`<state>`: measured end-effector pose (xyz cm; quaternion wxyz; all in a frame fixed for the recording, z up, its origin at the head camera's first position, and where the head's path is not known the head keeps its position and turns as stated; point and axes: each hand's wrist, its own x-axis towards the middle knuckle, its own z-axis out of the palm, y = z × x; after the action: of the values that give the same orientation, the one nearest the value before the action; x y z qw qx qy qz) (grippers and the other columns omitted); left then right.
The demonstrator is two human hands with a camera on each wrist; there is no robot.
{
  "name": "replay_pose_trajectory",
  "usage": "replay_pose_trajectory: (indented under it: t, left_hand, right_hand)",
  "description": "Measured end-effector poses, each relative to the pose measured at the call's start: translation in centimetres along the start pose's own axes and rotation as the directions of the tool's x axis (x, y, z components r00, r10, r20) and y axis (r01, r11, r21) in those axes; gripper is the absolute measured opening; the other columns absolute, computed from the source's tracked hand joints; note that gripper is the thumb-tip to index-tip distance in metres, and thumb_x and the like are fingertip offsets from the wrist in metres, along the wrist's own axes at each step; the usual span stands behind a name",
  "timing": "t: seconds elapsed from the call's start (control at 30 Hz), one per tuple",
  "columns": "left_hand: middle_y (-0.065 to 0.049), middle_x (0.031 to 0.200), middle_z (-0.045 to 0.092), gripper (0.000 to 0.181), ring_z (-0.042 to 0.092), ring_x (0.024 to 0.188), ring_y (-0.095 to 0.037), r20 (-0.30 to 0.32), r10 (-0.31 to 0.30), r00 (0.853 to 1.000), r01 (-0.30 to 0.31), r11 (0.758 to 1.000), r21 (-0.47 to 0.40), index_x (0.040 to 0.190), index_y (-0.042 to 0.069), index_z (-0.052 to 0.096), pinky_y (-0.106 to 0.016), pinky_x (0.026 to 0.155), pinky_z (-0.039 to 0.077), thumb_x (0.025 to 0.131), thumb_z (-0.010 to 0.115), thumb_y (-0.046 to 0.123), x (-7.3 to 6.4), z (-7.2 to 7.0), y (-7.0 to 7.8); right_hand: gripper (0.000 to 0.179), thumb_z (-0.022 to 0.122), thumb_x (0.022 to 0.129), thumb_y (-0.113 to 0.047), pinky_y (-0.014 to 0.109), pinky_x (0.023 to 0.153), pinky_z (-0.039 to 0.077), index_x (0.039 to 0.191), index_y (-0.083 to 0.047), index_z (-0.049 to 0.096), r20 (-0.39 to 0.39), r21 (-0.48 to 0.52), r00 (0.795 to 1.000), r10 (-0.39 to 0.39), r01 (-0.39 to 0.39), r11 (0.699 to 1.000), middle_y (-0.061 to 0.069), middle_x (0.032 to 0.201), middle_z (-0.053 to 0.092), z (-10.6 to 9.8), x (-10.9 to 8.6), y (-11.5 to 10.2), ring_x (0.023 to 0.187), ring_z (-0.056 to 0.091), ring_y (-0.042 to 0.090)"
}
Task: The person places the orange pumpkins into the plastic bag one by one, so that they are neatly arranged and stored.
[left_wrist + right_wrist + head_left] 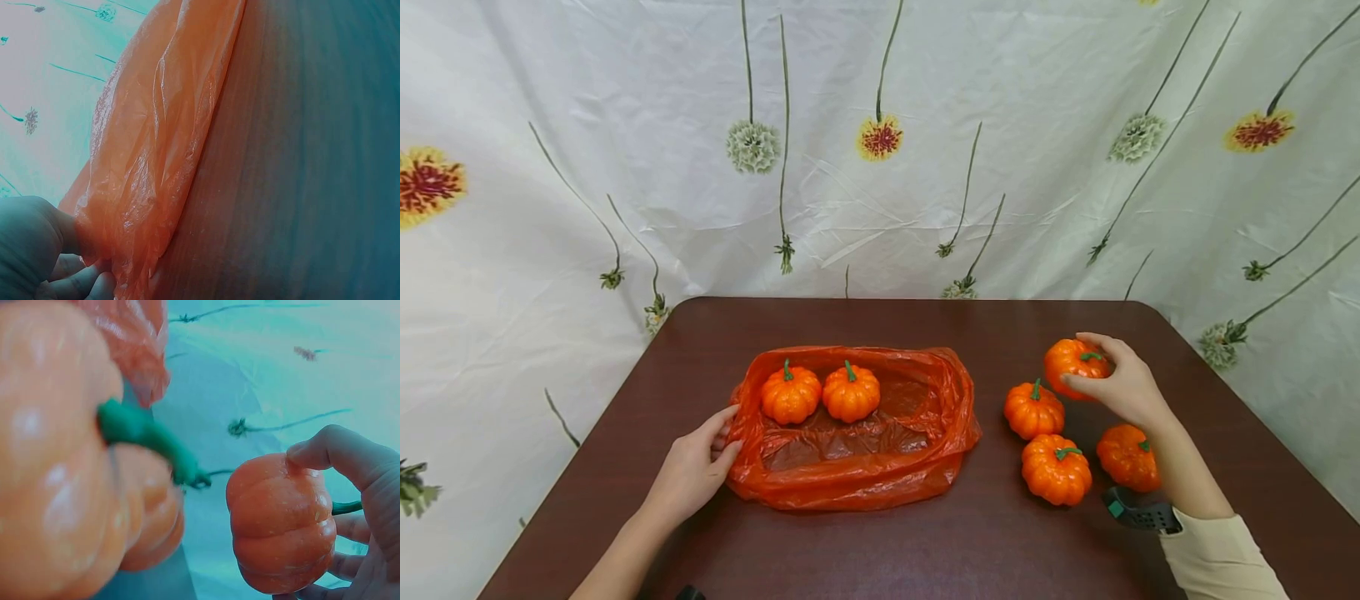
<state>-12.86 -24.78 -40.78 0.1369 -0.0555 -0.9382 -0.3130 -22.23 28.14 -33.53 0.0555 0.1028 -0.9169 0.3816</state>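
A red plastic bag [850, 487] lies spread with its mouth facing up, and two small orange pumpkins, the left pumpkin [792, 396] and the right pumpkin [852, 395], sit inside toward the back. My left hand [692, 471] holds the bag's left edge between thumb and fingers; in the left wrist view the thin plastic [150, 156] bunches at the fingertips. On the right, my right hand [1123, 383] grips another pumpkin [1067, 362], thumb on one side and fingers on the other. The right wrist view shows this held pumpkin [278, 525] with its green stem toward the palm.
Three more pumpkins stand on the dark brown table [925, 550] near my right arm: a rear pumpkin [1033, 412], a front pumpkin [1055, 473] and one pumpkin [1127, 458] beside the forearm. A flower-printed white cloth [850, 208] hangs behind the table.
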Motion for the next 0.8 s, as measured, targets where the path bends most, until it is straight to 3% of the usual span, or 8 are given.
replay_pose_trajectory:
  t: [0.4, 0.8]
  left_hand:
    - [-0.012, 0.095, 0.064, 0.048, 0.063, 0.079, -0.023, -0.003, 0.0, 1.0, 0.0, 1.0, -0.006, 0.131, -0.008, 0.053, -0.04, 0.07, 0.055, 0.087, 0.069, 0.0, 0.0, 0.0, -0.1]
    - [-0.012, 0.093, 0.064, 0.048, 0.063, 0.078, -0.022, -0.009, 0.008, 1.0, -0.009, 1.0, -0.005, 0.13, -0.008, 0.053, -0.039, 0.07, 0.055, 0.086, 0.068, 0.0, 0.0, 0.0, 0.0]
  right_hand:
    - [0.069, 0.077, 0.084, -0.029, 0.045, 0.086, 0.042, 0.142, -0.005, 0.047, -0.005, 0.046, 0.998, -0.066, 0.066, 0.997, 0.019, 0.141, 0.042, 1.5, 0.6, -2.7, 0.114, 0.046, 0.036]
    - [0.069, 0.078, 0.083, -0.031, 0.047, 0.089, 0.043, 0.141, -0.012, 0.049, 0.073, 0.094, 0.993, -0.094, 0.087, 0.992, 0.013, 0.142, 0.043, 4.2, 1.5, -4.8, 0.117, 0.046, 0.034]
